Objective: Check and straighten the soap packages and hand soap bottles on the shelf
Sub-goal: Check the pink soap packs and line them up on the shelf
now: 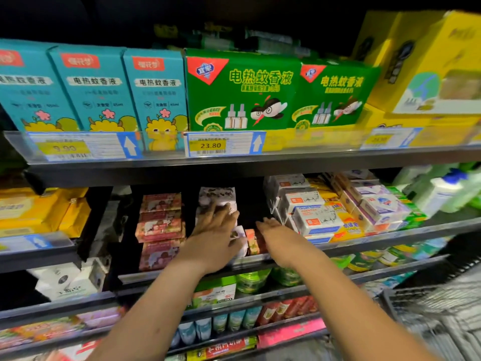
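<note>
The left hand pressed straight fingers on the white soap stack at twelve o'clock, probably squaring it; the right hand, at three o'clock, reached outstretched, holding nothing.

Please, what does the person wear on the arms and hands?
Nothing that shows. The left hand and right hand have no gloves, rings or watch. The left forearm and right forearm are bare, with no sleeve in view.

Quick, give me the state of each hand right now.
Left hand: open, fingers straight on the white soap packages.
Right hand: open, holding nothing.
</note>
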The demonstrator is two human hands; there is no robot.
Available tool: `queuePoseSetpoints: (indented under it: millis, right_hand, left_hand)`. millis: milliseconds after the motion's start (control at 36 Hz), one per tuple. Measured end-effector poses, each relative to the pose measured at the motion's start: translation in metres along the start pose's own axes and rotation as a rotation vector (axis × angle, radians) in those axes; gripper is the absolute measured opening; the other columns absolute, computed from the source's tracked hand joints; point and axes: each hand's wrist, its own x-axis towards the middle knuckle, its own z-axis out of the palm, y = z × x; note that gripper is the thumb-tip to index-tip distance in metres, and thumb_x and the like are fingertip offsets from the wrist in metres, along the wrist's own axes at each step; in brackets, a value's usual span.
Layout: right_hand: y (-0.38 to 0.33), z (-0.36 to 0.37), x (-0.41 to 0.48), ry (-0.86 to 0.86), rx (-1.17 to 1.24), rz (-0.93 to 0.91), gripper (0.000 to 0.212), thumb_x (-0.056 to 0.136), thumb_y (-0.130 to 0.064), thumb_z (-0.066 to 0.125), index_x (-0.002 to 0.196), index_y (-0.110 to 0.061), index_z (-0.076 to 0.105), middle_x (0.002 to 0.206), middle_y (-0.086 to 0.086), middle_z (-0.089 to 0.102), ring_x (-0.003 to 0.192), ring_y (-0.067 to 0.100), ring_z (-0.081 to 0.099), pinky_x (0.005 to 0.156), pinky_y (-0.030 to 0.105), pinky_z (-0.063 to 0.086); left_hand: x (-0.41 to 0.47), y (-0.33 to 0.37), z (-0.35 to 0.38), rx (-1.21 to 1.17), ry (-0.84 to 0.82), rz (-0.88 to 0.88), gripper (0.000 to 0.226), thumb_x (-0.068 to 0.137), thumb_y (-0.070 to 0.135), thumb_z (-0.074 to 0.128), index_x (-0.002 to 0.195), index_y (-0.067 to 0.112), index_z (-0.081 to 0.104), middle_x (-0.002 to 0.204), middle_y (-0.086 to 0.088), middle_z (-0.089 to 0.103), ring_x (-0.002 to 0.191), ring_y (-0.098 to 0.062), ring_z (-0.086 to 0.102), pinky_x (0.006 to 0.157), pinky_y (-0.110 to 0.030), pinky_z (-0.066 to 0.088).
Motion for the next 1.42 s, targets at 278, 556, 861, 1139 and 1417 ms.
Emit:
queuePoseSetpoints:
  millis: [278,556,861,1139,1417]
  right_hand:
    - [0.0,-0.024,0.011,0.062,-0.098,-0.038,0.048,0.086,-0.008,0.063,0.134,-0.011,0.057,0.13,0.014,0.053,0.114,0.033,0.058,0.089,0.033,0.048]
    - [0.003,-0.037,0.006,-0.031,0.015,-0.031,0.043,0.09,-0.01,0.062,0.132,-0.02,0.058,0.119,0.011,0.062,0.107,0.031,0.061,0.084,0.033,0.05]
    - [0.005,-0.042,-0.007,0.043,0.091,-0.095,0.029,0.088,-0.008,0.064,0.107,-0.024,0.05,0.102,0.004,0.055,0.089,0.026,0.056,0.074,0.034,0.047]
    - [0.02,-0.054,-0.04,0.331,0.537,-0.153,0.024,0.097,-0.017,0.063,0.117,-0.027,0.053,0.114,-0.004,0.051,0.098,0.014,0.055,0.076,0.027,0.047]
    - [-0.009,-0.042,-0.056,0.254,1.578,-0.102,0.029,0.1,-0.021,0.055,0.078,-0.021,0.074,0.077,0.004,0.071,0.065,0.014,0.064,0.058,0.024,0.049]
  left_hand:
    - [-0.002,0.004,0.007,0.097,0.027,-0.004,0.064,0.102,0.055,0.023,0.158,0.028,0.009,0.166,0.003,-0.003,0.152,-0.019,-0.01,0.122,-0.036,-0.007]
    - [-0.001,-0.002,0.013,0.076,0.04,0.001,0.063,0.1,0.058,0.02,0.157,0.031,0.012,0.166,0.006,0.0,0.151,-0.019,-0.009,0.124,-0.039,-0.002]
    - [0.001,-0.006,0.015,0.07,0.04,0.023,0.063,0.1,0.059,0.019,0.157,0.032,0.013,0.166,0.006,0.0,0.151,-0.018,-0.01,0.124,-0.04,-0.002]
    - [-0.001,-0.016,0.004,-0.357,0.057,0.013,0.063,0.097,0.059,0.036,0.154,0.037,0.02,0.161,0.008,0.02,0.149,-0.012,0.01,0.12,-0.03,0.01]
    - [-0.026,0.006,-0.028,-0.835,0.254,0.324,0.087,0.072,0.006,0.086,0.13,0.059,0.05,0.144,0.03,0.042,0.136,0.006,0.039,0.106,-0.016,0.038]
